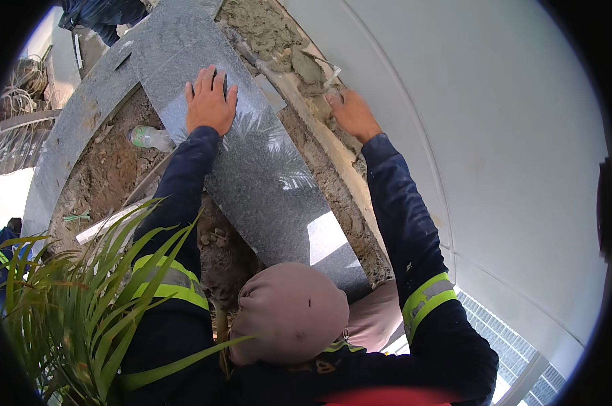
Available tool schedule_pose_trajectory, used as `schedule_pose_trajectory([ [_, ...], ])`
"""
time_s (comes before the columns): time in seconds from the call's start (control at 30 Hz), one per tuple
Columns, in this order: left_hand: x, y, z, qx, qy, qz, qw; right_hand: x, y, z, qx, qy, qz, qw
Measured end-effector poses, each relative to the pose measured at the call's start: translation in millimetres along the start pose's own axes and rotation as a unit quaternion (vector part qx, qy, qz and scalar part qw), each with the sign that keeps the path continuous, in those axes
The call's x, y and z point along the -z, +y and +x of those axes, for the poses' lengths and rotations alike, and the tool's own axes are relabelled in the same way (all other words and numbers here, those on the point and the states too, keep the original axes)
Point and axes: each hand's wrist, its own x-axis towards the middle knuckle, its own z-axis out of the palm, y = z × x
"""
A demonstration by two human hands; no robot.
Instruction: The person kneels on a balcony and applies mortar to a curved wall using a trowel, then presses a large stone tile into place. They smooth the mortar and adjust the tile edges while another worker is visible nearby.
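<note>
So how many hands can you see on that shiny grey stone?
1. The left hand lies flat on the grey stone slab. The right hand is off the slab, at the mortar by the white wall. No other hands show.

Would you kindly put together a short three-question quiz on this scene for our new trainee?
1. True or false: the left hand lies flat, fingers spread, on the grey stone slab.
2. Fill in: the right hand reaches to the wet ___ along the slab's right edge.
3. Where does the plastic bottle lie? A) on the slab B) on the soil left of the slab C) in the right hand
Key: 1 true; 2 mortar; 3 B.
</note>
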Motion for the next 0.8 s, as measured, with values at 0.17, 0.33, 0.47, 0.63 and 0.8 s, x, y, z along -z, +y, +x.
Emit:
schedule_pose_trajectory([
  [0.17, 7.7, -2.9, -2.8, 0.015, -0.028, 0.029, 0.999, 37.4, -2.3, -87.5, 0.001, 0.023, 0.048, 0.999],
  [0.33, 5.8, -1.9, -2.9, 0.023, -0.037, 0.034, 0.998, 43.1, 10.6, -93.7, 0.018, -0.075, 0.012, 0.997],
  [0.47, 3.6, 0.1, -0.6, 0.016, -0.010, 0.024, 1.000, 24.6, 12.1, -23.6, 0.038, -0.073, 0.025, 0.996],
  [0.63, 6.3, 2.9, 0.9, 0.014, -0.018, 0.015, 1.000, 10.7, -16.4, 13.0, 0.031, -0.006, 0.052, 0.998],
  [0.8, 11.9, -7.7, -2.0, 0.021, -0.025, 0.018, 0.999, 12.3, -46.6, -6.1, 0.034, 0.034, 0.017, 0.999],
])
